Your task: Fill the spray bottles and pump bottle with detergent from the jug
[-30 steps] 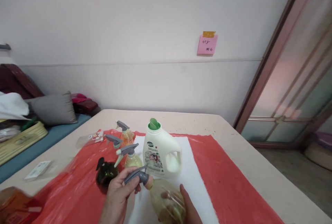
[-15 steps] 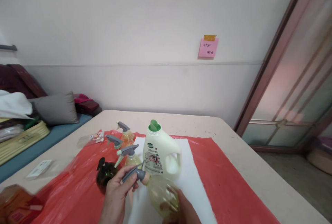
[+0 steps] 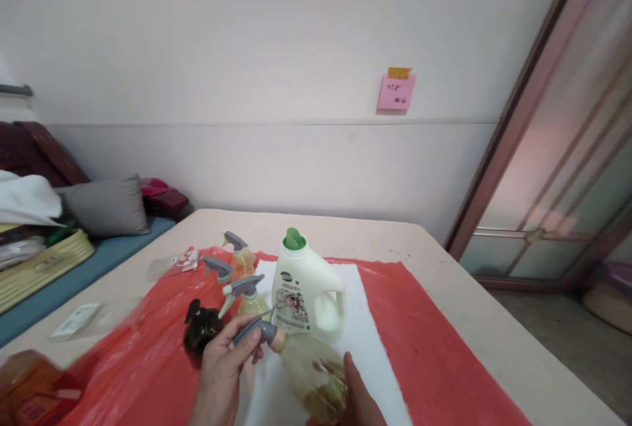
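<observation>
A clear yellowish spray bottle (image 3: 313, 373) lies tilted between my hands, its grey trigger head (image 3: 264, 330) pointing up and left. My left hand (image 3: 230, 357) pinches that grey head between thumb and fingers. Around the lower body of the bottle, my right hand (image 3: 360, 396) is closed from the right; some of its fingers are hidden behind the bottle. Just beyond stands a pale green detergent jug (image 3: 309, 288) with its green spout open at the top. Left of the jug is another spray bottle (image 3: 253, 304) with a grey head.
Further spray bottles, one orange (image 3: 243, 261), and a dark pump bottle (image 3: 201, 334) stand at the left. A red plastic sheet (image 3: 424, 334) and white paper (image 3: 372, 353) cover the table. An orange container (image 3: 34, 386) sits at near left; a plastic packet (image 3: 76, 320) lies beyond.
My right hand has shifted slightly right and down, and the bottle's lower body has swung a little the same way. My left hand stays on the grey head.
</observation>
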The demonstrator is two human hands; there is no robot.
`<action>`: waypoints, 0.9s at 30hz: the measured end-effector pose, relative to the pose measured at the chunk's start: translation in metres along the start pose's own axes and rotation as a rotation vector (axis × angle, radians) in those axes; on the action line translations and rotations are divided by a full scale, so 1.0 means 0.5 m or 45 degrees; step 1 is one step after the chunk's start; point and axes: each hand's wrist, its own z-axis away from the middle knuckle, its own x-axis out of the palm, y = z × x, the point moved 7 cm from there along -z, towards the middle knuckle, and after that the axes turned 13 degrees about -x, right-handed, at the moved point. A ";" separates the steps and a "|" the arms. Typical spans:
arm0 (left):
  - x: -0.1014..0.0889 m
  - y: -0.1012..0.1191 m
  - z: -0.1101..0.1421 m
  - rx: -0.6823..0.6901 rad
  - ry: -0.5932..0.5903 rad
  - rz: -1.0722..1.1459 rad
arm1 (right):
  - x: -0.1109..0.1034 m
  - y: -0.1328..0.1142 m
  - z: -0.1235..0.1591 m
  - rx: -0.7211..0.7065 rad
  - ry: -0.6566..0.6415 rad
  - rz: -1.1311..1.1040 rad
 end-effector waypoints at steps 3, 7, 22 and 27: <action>0.001 0.007 0.004 0.025 0.033 -0.006 | 0.003 -0.026 -0.001 -0.190 -0.012 0.134; 0.005 0.012 0.009 0.019 0.022 -0.012 | 0.007 -0.050 0.011 -0.358 0.019 0.134; 0.026 0.003 0.018 -0.081 -0.201 0.223 | 0.026 -0.048 0.029 -0.206 -0.149 -0.082; 0.061 -0.015 0.031 -0.171 -0.272 0.202 | 0.044 -0.030 0.029 -0.062 -0.251 -0.140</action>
